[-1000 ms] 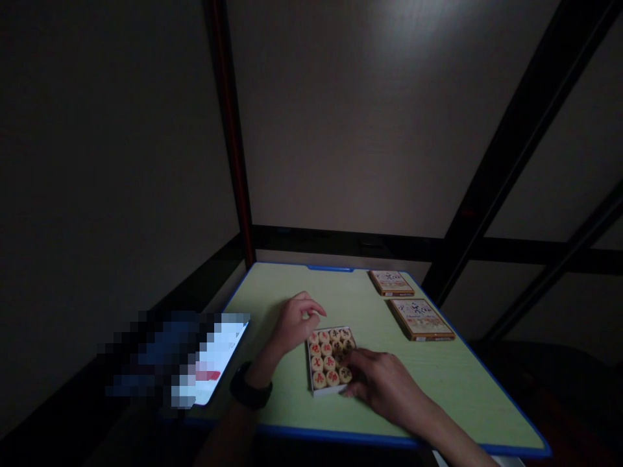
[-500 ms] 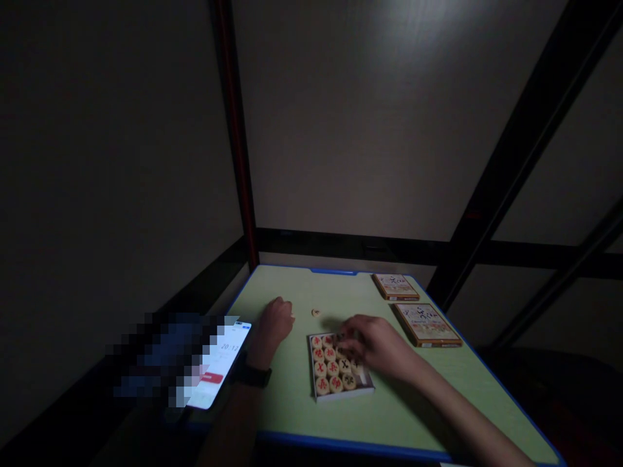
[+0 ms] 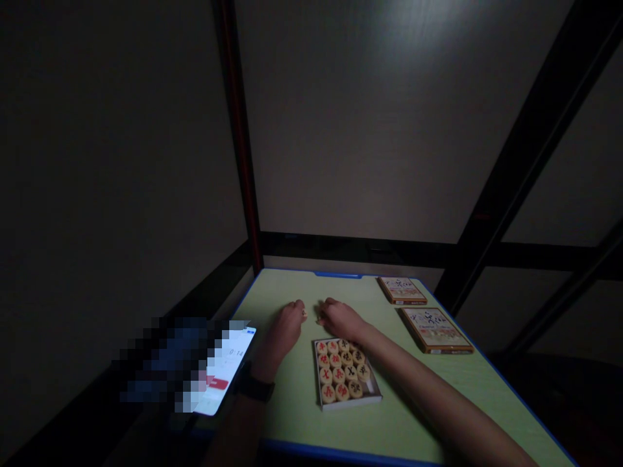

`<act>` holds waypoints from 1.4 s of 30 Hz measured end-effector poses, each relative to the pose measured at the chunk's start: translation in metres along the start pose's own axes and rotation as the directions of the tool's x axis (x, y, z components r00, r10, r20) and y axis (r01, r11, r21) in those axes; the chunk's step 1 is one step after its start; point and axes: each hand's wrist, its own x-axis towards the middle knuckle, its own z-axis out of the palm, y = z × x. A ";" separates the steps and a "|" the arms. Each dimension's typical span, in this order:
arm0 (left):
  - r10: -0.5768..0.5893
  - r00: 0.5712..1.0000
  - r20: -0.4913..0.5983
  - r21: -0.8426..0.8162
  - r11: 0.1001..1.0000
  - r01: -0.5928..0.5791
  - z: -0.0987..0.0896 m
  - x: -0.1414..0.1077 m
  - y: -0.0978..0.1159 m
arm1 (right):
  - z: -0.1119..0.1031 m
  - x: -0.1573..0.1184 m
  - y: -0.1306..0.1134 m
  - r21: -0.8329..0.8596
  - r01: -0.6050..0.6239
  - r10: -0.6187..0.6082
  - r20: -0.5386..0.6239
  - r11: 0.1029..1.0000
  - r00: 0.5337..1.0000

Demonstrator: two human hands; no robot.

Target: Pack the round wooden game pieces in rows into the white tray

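Note:
My left hand (image 3: 288, 324), with a dark band on its wrist, pinches a round wooden Chinese chess piece (image 3: 304, 312) above the green tabletop. Just to its right, my right hand (image 3: 337, 318) has its fingers closed on another chess piece (image 3: 319, 320), partly hidden by the fingertips. Nearer to me lies an open shallow box (image 3: 350, 403) holding rows of chess pieces (image 3: 339, 376) with red and black characters. My right forearm passes over the box's far right corner and hides part of it.
Two flat printed game boxes (image 3: 437, 327) lie along the table's right side, one behind the other. A lit phone (image 3: 226, 370) stands at the left edge. Blue trim borders the green table (image 3: 287, 415), and a wall rises behind it.
My right hand has moved from over the box to the far side, where it grips the piece that lay alone on the table. My left hand has shifted slightly right.

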 end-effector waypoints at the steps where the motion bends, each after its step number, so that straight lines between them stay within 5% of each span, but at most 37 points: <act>1: 0.035 0.999 -0.015 -0.036 0.999 -0.036 0.000 0.000 0.002 | -0.001 -0.003 0.003 0.017 0.034 -0.034 -0.016 0.999 0.999; 5: 0.135 0.988 -0.069 -0.111 0.984 -0.142 0.005 -0.002 0.009 | -0.006 -0.025 0.015 0.127 0.171 -0.151 -0.153 0.977 0.977; 10: 0.180 0.983 -0.017 -0.115 0.977 -0.181 0.010 -0.005 0.014 | -0.020 -0.075 0.021 0.262 0.217 -0.152 -0.249 0.940 0.957; 19: 0.167 0.986 -0.006 -0.118 0.979 -0.166 0.012 -0.002 0.013 | -0.028 -0.150 0.010 0.439 0.272 -0.219 -0.169 0.856 0.961; 36: 0.169 0.986 0.005 -0.115 0.979 -0.167 0.013 -0.003 0.013 | -0.023 -0.143 0.016 0.415 0.268 -0.295 0.002 0.870 0.955; 42: 0.199 0.979 -0.035 -0.146 0.968 -0.202 0.014 -0.003 0.012 | -0.022 -0.146 0.015 0.312 0.279 -0.282 -0.036 0.908 0.959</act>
